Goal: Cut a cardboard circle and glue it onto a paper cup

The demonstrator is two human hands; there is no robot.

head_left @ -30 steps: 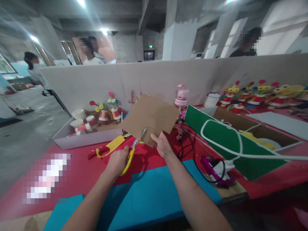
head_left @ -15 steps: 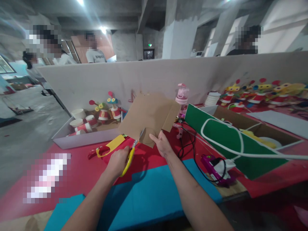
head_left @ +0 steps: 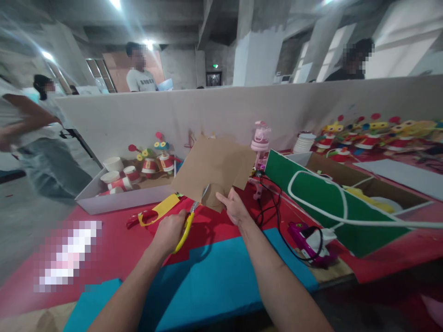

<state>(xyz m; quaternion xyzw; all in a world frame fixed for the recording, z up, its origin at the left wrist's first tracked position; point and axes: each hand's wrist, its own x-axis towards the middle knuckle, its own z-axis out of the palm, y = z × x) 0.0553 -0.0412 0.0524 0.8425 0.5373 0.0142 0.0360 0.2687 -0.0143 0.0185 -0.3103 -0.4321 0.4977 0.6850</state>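
Observation:
My left hand (head_left: 169, 233) is closed round the yellow handles of a pair of scissors (head_left: 188, 220). The blades reach up into the lower edge of a brown sheet of paper (head_left: 213, 163). My right hand (head_left: 233, 207) pinches the bottom of that sheet, just right of the blades, and holds it up over the red table (head_left: 110, 244). Part of the sheet's right side hangs folded behind the rest.
A blue foam sheet (head_left: 207, 281) lies under my arms. A purple glue gun (head_left: 311, 242) with a black cord rests to the right, beside a green bag (head_left: 328, 203). A white tray (head_left: 121, 200) of paper cups stands at the left. A person walks by at far left.
The scissor blades have bitten a little deeper into the brown paper, and the sheet has tilted slightly. A person has walked into view at the far left.

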